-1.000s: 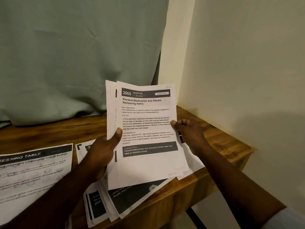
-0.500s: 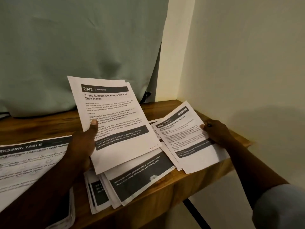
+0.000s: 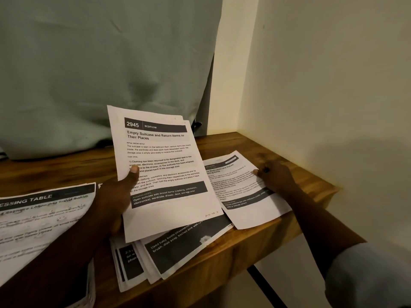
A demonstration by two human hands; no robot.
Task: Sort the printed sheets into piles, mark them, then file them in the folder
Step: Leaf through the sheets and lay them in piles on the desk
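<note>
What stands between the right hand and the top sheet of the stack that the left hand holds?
Nothing visible does. The right hand holds the edge of the medication sheet on the table; only open air lies between it and sheet 2945 in the left hand.

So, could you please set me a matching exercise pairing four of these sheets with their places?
Sheets:
1 sheet 2945
2 medication sheet
3 dressing table sheet
4 baby bottle sheet

Places:
A far left on the table
B raised in the left hand
C right end, held by the right hand
D front edge, partly under raised sheets

Pairs: 1-B, 2-C, 3-A, 4-D
</note>
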